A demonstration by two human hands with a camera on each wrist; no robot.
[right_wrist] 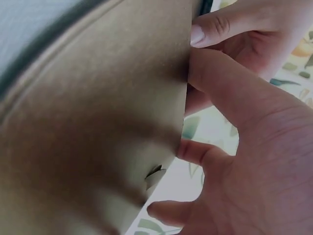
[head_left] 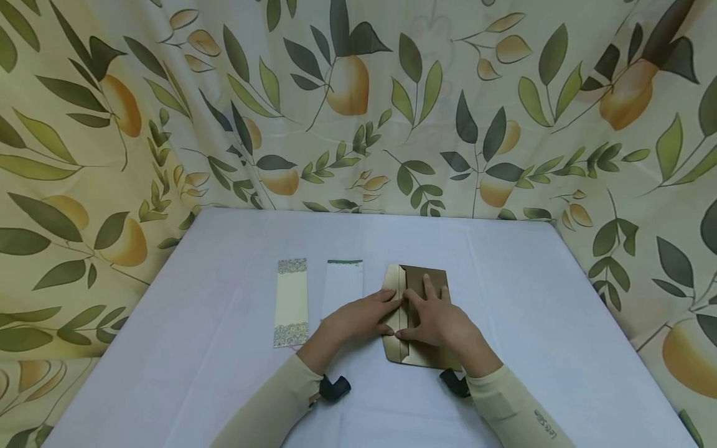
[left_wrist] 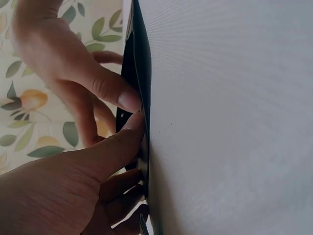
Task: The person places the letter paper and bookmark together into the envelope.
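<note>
A gold-brown envelope (head_left: 422, 358) lies on the white-covered table, its paler flap (head_left: 394, 351) folded out to the left. My left hand (head_left: 358, 320) rests on the flap, with the fingertips near the fold and the thumb lower down. On the darker body my right hand (head_left: 439, 320) spreads its fingers, the thumb and index finger at the fold line. Both thumbs come close together there in the left wrist view, where the envelope (left_wrist: 142, 63) shows edge-on. In the right wrist view the brown surface (right_wrist: 88, 112) fills much of the picture beside the fingers.
Left of the envelope lies a cream paper strip (head_left: 291, 298) with patterned bands at both ends. Between them is a white strip (head_left: 344, 283) with a green top edge, partly covered by my left hand. A leaf-and-fruit patterned curtain (head_left: 358, 143) stands behind the table (head_left: 235, 398).
</note>
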